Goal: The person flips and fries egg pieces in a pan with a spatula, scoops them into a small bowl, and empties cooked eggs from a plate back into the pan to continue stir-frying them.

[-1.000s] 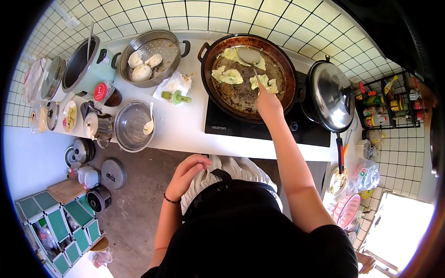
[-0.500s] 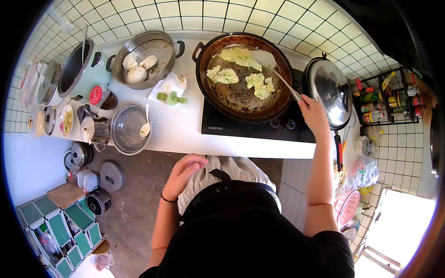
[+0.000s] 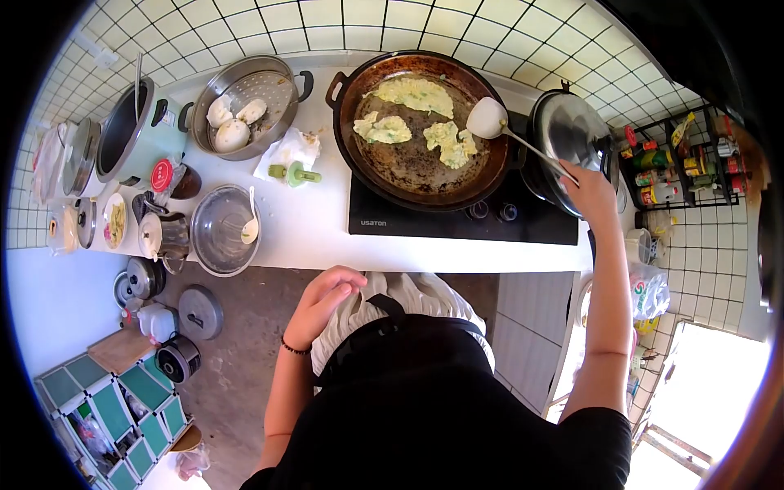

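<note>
My right hand (image 3: 590,194) is closed round the handle of a metal spatula (image 3: 489,119). The blade hovers over the right inner side of a large, browned frying pan (image 3: 353,147), beside one of the pieces of egg. Three pieces of yellow-green egg lie apart in the pan: a long one (image 3: 414,95) at the back, a smaller one (image 3: 382,128) at the left and another (image 3: 450,145) near the middle right. My left hand (image 3: 327,304) rests against the light cloth at my waist, fingers stretched out, holding nothing.
The pan stands on a black induction cooker (image 3: 392,214). Right of it is a lidded pan (image 3: 572,131). To the left are a steamer pot (image 3: 282,114) with white pieces, a clear bowl (image 3: 204,237) with a spoon (image 3: 251,224), and a green-handled brush (image 3: 302,174).
The spatula has moved right, away from the long back piece of egg, as my right hand shifted right. My left hand has stayed in place.
</note>
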Motion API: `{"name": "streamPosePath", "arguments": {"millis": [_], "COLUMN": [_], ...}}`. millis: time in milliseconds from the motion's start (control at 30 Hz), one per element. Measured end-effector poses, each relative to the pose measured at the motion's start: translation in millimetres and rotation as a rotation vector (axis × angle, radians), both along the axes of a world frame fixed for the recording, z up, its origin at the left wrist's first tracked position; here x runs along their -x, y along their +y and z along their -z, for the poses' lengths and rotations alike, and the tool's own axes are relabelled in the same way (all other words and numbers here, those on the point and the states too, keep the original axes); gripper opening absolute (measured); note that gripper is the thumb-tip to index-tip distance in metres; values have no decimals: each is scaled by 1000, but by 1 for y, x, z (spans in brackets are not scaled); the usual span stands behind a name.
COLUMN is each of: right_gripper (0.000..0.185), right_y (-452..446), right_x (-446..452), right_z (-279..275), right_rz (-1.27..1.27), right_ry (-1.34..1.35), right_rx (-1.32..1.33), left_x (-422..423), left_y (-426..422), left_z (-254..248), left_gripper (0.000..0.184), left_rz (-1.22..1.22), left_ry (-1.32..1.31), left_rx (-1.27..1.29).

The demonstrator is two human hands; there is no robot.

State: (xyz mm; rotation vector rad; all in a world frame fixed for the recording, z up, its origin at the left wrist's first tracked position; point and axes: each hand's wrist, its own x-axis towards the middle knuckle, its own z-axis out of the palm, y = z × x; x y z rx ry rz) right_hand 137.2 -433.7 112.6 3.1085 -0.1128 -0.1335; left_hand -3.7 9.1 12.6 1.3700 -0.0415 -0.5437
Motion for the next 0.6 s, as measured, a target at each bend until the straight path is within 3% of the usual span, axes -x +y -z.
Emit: {"name": "streamPosePath", "arguments": {"millis": [233,333,600], "right_gripper": [33,31,35], "right_y": [-51,-54,-19], "right_x": [-25,-36,-41], "right_z": [-31,-32,34], "right_rz": [-139,-4,33], "right_ry": [205,387,501], "right_rx": [-222,-318,-721], "left_x": [-1,0,0], "left_y": [-3,-3,-5], "left_z": [-1,0,-1], "left_gripper": [24,24,23], "left_rz": [9,0,0], "left_ry": [9,15,-15], "left_rx": [-22,10,-6]}}
